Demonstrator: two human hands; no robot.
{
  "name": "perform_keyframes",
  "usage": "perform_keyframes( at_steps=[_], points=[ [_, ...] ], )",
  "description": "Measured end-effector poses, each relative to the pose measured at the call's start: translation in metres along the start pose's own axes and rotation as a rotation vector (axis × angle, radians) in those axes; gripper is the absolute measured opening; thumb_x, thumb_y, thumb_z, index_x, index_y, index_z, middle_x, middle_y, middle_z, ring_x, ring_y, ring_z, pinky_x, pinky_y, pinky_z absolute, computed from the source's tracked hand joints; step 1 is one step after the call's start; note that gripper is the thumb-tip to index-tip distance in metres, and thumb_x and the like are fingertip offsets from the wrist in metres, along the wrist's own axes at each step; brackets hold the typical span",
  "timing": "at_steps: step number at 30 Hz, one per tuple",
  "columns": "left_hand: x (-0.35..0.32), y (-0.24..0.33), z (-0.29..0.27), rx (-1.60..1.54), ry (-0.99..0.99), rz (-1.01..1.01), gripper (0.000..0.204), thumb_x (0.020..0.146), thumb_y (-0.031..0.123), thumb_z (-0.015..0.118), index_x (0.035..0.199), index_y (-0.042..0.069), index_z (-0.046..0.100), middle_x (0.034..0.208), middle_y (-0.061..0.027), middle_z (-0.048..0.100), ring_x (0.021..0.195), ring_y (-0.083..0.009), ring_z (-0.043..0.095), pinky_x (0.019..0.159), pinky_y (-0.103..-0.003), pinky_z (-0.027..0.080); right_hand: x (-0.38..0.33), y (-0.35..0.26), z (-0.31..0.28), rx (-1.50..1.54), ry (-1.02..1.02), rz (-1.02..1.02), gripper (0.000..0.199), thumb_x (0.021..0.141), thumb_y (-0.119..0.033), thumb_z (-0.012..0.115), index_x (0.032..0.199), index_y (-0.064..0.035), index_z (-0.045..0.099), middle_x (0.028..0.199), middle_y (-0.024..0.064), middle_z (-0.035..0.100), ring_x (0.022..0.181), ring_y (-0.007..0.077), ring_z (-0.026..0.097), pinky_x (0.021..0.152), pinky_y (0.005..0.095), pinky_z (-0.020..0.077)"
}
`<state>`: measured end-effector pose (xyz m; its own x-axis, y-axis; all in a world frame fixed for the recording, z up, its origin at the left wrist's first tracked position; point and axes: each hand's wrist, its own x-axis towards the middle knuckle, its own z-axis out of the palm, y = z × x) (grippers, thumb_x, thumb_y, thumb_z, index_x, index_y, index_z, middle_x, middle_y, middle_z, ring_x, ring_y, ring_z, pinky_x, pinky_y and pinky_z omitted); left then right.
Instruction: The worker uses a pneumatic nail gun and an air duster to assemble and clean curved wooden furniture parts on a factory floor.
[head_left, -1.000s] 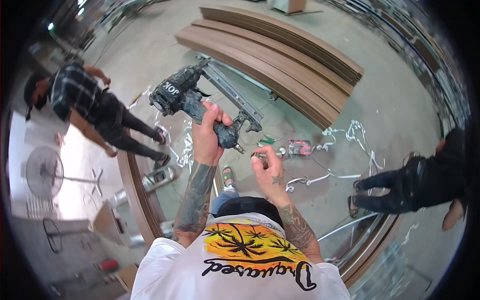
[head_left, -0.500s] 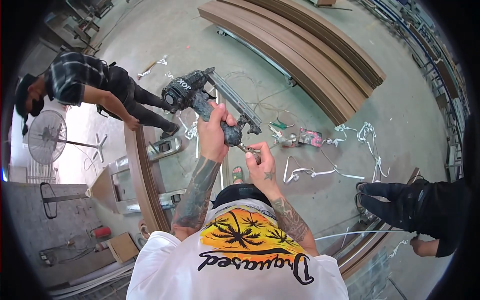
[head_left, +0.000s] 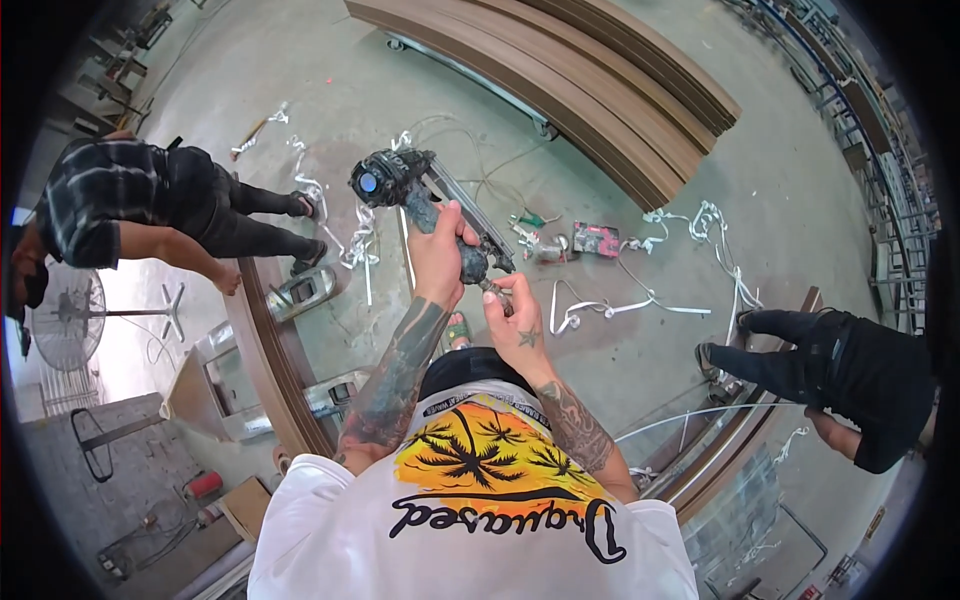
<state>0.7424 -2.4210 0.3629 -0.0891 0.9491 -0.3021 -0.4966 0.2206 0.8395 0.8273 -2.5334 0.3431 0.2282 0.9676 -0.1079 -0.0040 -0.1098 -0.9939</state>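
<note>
My left hand (head_left: 438, 262) is wrapped round the grip of a black, worn nail gun (head_left: 392, 182), held up in front of my waist. Its long metal magazine slants down to the right. At the lower end of the grip sits a small metal air fitting (head_left: 490, 286). The thumb and fingers of my right hand (head_left: 516, 328) are closed on that fitting. Whether a hose is joined to it is hidden by my fingers.
A wheeled stack of long brown panels (head_left: 560, 90) lies ahead. White strapping (head_left: 640, 300) and a pink-and-black box (head_left: 596, 239) litter the floor. One co-worker (head_left: 170, 200) bends over brown boards (head_left: 262, 350) on a pallet jack at left; another (head_left: 840, 375) stands at right. A fan (head_left: 66, 318) stands far left.
The nail gun has turned slightly, its round head end shifting right and toward me. Both my hands keep their grip. The co-worker at left has bent lower; the view has shifted.
</note>
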Motion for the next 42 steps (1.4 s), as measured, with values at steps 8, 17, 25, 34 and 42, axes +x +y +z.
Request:
perform_keyframes(
  at_steps=[8, 17, 25, 34, 42],
  points=[
    [-0.043, -0.017, -0.007, 0.132, 0.000, -0.019, 0.013, 0.086, 0.009, 0.056, 0.080, 0.005, 0.046, 0.063, -0.0018, 0.047, 0.052, -0.0127, 0.050, 0.049, -0.028, 0.044, -0.044, 0.008, -0.001, 0.078, 0.065, 0.034, 0.014, 0.089, -0.013, 0.052, 0.095, -0.0026, 0.045, 0.065, -0.0032, 0.041, 0.055, 0.0045, 0.036, 0.048, 0.0227, 0.0306],
    [-0.051, -0.022, -0.016, 0.132, -0.005, 0.020, 0.012, 0.084, 0.007, 0.056, 0.076, 0.004, 0.048, 0.060, -0.0034, 0.051, 0.051, -0.0128, 0.051, 0.050, -0.027, 0.042, -0.051, 0.014, -0.004, 0.069, 0.024, 0.038, 0.012, 0.089, -0.011, 0.052, 0.095, -0.0026, 0.046, 0.070, -0.0026, 0.044, 0.062, 0.0045, 0.039, 0.053, 0.0218, 0.0329],
    [-0.045, -0.021, -0.010, 0.126, -0.030, -0.015, 0.010, 0.084, 0.007, 0.057, 0.079, 0.004, 0.049, 0.060, -0.0038, 0.053, 0.049, -0.0119, 0.052, 0.047, -0.027, 0.042, -0.039, 0.040, -0.014, 0.063, -0.134, 0.035, 0.015, 0.094, -0.018, 0.046, 0.101, -0.0048, 0.044, 0.063, -0.0046, 0.040, 0.051, 0.0029, 0.034, 0.045, 0.0211, 0.0270],
    [-0.002, -0.029, -0.021, 0.053, 0.002, -0.066, 0.013, 0.086, 0.010, 0.057, 0.077, 0.005, 0.049, 0.058, -0.0030, 0.053, 0.047, -0.0114, 0.052, 0.045, -0.027, 0.041, -0.010, 0.037, -0.018, -0.053, -0.313, 0.223, 0.026, 0.090, -0.018, 0.053, 0.110, -0.0023, 0.050, 0.073, -0.0003, 0.050, 0.062, 0.0062, 0.044, 0.055, 0.0233, 0.0374],
    [0.070, -0.068, -0.041, 0.517, 0.216, 0.067, 0.045, 0.078, 0.026, 0.066, 0.112, 0.001, 0.052, 0.087, -0.0161, 0.063, 0.080, -0.0270, 0.062, 0.071, -0.039, 0.048, 0.069, 0.068, 0.024, -0.367, -0.349, 0.239, 0.029, 0.090, -0.013, 0.052, 0.115, 0.0003, 0.046, 0.085, 0.0093, 0.054, 0.078, 0.0159, 0.055, 0.066, 0.0276, 0.0448]
  ],
)
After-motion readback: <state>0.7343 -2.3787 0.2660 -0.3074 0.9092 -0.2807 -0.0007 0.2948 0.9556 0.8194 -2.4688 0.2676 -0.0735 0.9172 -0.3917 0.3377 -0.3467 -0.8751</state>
